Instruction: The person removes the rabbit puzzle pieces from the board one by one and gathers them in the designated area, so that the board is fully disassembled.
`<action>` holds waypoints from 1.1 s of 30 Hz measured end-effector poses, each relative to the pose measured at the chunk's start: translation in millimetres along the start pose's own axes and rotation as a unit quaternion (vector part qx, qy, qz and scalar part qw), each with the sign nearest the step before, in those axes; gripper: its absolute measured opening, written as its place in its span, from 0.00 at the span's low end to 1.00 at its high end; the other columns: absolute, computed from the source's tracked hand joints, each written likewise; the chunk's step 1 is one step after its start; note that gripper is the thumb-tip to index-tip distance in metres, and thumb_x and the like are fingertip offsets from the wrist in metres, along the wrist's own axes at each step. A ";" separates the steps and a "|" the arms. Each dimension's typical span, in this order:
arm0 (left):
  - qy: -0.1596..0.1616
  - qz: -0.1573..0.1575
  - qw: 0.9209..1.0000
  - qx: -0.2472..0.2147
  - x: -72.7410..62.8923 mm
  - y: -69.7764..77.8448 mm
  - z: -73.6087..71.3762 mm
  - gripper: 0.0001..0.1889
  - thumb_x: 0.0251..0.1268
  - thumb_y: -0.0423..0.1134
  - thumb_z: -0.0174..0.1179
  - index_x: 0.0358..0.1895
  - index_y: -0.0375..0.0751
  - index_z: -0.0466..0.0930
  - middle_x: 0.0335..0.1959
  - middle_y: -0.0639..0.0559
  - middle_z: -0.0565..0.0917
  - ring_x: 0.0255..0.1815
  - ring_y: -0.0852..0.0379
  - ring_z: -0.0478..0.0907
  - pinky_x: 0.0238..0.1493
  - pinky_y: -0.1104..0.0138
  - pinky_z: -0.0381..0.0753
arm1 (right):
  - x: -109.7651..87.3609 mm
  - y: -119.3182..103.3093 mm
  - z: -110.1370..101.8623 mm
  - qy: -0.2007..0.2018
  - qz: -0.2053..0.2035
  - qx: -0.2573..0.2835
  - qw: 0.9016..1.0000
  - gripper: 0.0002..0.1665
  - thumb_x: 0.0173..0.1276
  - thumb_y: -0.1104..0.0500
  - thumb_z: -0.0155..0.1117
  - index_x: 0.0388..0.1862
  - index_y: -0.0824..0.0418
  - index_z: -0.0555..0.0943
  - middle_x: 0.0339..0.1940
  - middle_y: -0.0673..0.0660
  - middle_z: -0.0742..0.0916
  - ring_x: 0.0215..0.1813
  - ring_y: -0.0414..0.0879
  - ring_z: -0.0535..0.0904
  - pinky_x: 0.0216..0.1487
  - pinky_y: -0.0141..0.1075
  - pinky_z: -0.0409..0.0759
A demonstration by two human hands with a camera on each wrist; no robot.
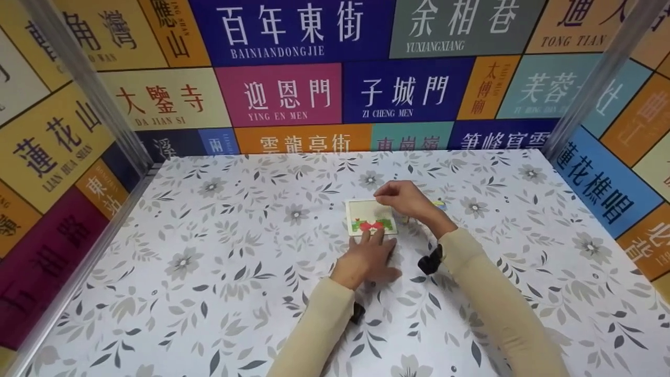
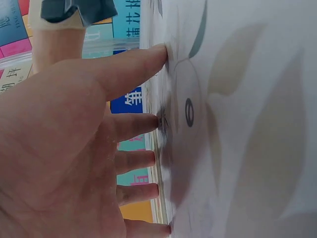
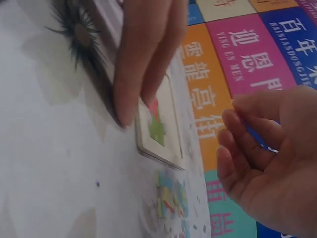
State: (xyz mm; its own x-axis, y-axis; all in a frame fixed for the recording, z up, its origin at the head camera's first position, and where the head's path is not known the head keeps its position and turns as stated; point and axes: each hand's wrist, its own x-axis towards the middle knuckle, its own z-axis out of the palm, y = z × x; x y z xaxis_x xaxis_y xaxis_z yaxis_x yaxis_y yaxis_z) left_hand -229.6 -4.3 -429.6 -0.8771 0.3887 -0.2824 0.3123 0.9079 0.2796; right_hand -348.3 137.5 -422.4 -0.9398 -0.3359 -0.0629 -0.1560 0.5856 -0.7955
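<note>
Left hand (image 1: 365, 262), its fingers straight and spread, rests at the near edge of the pale board (image 1: 365, 209), which looks almost square. Right hand (image 1: 411, 200) is over its far right corner, fingers curled, nothing visible inside. Colourful pieces (image 3: 171, 198) lie right of the board, nearer to this hand.

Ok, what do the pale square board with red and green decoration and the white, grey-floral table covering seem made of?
Pale square board: probably thin wood, matte; its cream colour and layered-looking edge suggest that, though stiff cardboard is possible.
White, grey-floral table covering: perhaps plastic or cloth, smooth; it lies flat and shows no clear weave.
</note>
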 end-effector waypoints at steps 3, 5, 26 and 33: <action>-0.006 0.003 1.000 0.000 0.6 -0.3 -0.2 0.39 0.68 0.59 0.60 0.79 0.55 0.59 0.84 0.49 0.50 0.84 0.44 0.45 0.80 0.40 0.49 | 5.0 -0.6 8.8 -0.018 -0.008 -0.001 1.000 0.16 0.75 0.57 0.61 0.56 0.63 0.83 0.55 0.62 0.86 0.56 0.54 0.81 0.59 0.45 0.79; -0.009 0.004 1.000 0.001 1.0 -0.3 -0.4 0.38 0.68 0.59 0.59 0.79 0.55 0.59 0.84 0.49 0.49 0.84 0.44 0.44 0.80 0.40 0.49 | 7.8 0.4 13.5 -0.028 -0.011 -0.001 1.000 0.16 0.75 0.57 0.61 0.55 0.63 0.84 0.55 0.62 0.86 0.57 0.54 0.81 0.60 0.46 0.78; -0.019 0.018 1.000 0.002 2.8 -7.2 -1.7 0.38 0.67 0.58 0.60 0.79 0.56 0.59 0.84 0.49 0.49 0.85 0.44 0.42 0.81 0.41 0.46 | 22.1 14.2 23.9 -0.127 -0.031 -0.022 0.991 0.16 0.73 0.59 0.63 0.57 0.58 0.85 0.57 0.59 0.88 0.57 0.49 0.83 0.63 0.45 0.79; -0.018 0.019 1.000 0.003 4.1 -4.9 -0.6 0.38 0.67 0.57 0.60 0.78 0.55 0.60 0.84 0.48 0.49 0.85 0.44 0.41 0.82 0.43 0.43 | 23.6 11.2 22.0 -0.154 -0.025 -0.033 0.987 0.17 0.72 0.58 0.64 0.57 0.57 0.85 0.57 0.58 0.88 0.57 0.48 0.83 0.65 0.45 0.79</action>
State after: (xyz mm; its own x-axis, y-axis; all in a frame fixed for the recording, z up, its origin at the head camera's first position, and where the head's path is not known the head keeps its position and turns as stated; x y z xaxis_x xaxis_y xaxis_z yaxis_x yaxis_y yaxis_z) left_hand -235.0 -7.3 -431.6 -0.8507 0.4281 -0.3052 0.3470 0.8933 0.2857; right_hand -365.5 120.0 -446.0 -0.7954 -0.5674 -0.2130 -0.2287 0.6064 -0.7615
